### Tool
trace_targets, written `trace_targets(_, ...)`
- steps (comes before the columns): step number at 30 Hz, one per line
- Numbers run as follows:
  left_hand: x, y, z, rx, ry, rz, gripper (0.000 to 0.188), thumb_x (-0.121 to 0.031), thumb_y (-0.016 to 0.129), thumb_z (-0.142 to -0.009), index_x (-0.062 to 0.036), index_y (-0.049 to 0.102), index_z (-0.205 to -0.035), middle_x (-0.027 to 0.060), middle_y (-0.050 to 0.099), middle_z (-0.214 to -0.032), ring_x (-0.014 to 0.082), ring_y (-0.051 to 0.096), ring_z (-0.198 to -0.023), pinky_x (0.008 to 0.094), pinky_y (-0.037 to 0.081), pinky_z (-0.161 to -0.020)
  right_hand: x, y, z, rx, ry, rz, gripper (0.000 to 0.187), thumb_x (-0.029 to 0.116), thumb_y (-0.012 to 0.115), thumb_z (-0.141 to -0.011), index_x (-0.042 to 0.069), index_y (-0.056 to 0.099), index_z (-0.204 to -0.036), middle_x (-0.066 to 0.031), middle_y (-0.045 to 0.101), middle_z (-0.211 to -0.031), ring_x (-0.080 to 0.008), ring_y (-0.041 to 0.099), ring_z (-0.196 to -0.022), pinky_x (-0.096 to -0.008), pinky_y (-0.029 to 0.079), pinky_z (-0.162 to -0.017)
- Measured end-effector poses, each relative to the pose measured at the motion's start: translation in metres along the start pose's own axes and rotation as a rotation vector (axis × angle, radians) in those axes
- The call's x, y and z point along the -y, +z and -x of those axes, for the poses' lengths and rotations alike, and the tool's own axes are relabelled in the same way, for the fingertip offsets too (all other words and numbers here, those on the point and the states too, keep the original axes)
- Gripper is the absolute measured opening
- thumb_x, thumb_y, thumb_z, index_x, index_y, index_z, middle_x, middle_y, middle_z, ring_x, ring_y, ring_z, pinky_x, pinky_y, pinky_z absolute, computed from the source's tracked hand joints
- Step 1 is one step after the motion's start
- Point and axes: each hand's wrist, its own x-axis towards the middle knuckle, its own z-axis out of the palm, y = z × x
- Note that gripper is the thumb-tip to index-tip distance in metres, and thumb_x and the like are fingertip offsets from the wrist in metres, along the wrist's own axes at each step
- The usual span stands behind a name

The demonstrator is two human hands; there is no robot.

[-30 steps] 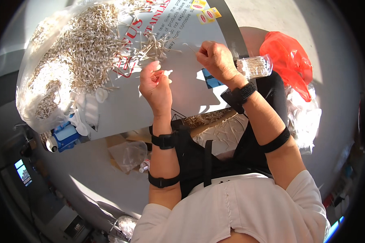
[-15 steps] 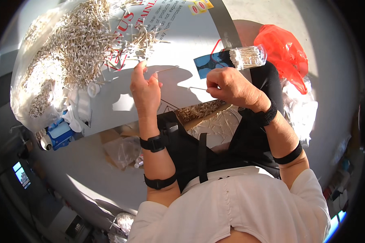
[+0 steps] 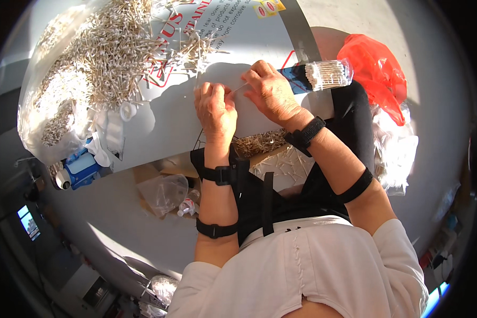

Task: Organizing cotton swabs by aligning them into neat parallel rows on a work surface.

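My left hand (image 3: 215, 111) and my right hand (image 3: 273, 94) are close together above the table, fingers pinched. A thin cotton swab (image 3: 239, 88) spans the gap between their fingertips. Whether further swabs are inside the fingers is hidden. Just beyond my right hand lies a clear packet of cotton swabs (image 3: 329, 74) with a dark blue panel, its swabs lined up side by side. Up and to the left of my left hand, loose swabs (image 3: 195, 49) lie scattered beside a large heap of cotton swabs (image 3: 108, 50) spilling from a clear plastic bag (image 3: 31, 124).
A red plastic bag (image 3: 370, 66) sits right of the table, above white plastic bags (image 3: 395, 146). At the table's left corner are a blue-and-white container (image 3: 82, 170) and a white roll (image 3: 127, 111). An open box of swabs (image 3: 262, 142) is near my lap.
My right hand has moved left and up, away from the packet. My left hand has shifted right and slightly down. The hands now nearly meet, with a swab between them.
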Motion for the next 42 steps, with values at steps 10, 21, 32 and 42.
trace_targets(10,0.067,-0.007,-0.030,-0.073,-0.340,0.004,0.019,-0.007,0.073,-0.072,-0.0080,0.064,-0.089,0.0070,0.058,-0.087,0.0283,0.053,-0.092,0.0425,0.043,-0.084,-0.007,-0.009,0.024,-0.106,0.171,-0.303,0.026,-0.006,0.063,-0.071,0.003,0.062,-0.095,-0.0123,0.058,-0.097,-0.0327,0.063,-0.088,-0.0369,0.053,-0.078)
trace_targets(21,0.047,-0.008,-0.023,-0.104,-0.166,0.126,0.015,0.000,0.072,-0.070,-0.0076,0.064,-0.081,0.0060,0.059,-0.081,0.0261,0.055,-0.084,0.0387,0.046,-0.079,-0.010,-0.008,0.028,-0.172,0.154,-0.338,0.023,-0.009,0.061,-0.074,0.003,0.063,-0.094,-0.0103,0.059,-0.095,-0.0302,0.063,-0.085,-0.0346,0.053,-0.076)
trace_targets(32,0.067,-0.004,-0.030,-0.093,-0.147,-0.155,0.012,-0.006,0.072,-0.075,-0.0026,0.063,-0.081,0.0075,0.063,-0.076,0.0256,0.058,-0.076,0.0368,0.047,-0.072,-0.009,-0.009,0.026,-0.115,0.109,-0.314,0.026,0.001,0.071,-0.073,0.004,0.063,-0.097,-0.0100,0.059,-0.098,-0.0305,0.062,-0.090,-0.0368,0.053,-0.078)
trace_targets(42,0.013,-0.062,-0.012,0.561,-0.382,0.491,0.007,-0.004,0.069,-0.079,0.0009,0.064,-0.081,0.0041,0.055,-0.071,0.0117,0.050,-0.065,0.0264,0.042,-0.061,-0.005,-0.012,0.018,0.031,0.092,-0.057,0.044,0.017,0.080,-0.067,0.016,0.070,-0.109,-0.0039,0.056,-0.099,-0.0231,0.058,-0.094,-0.0345,0.052,-0.079)
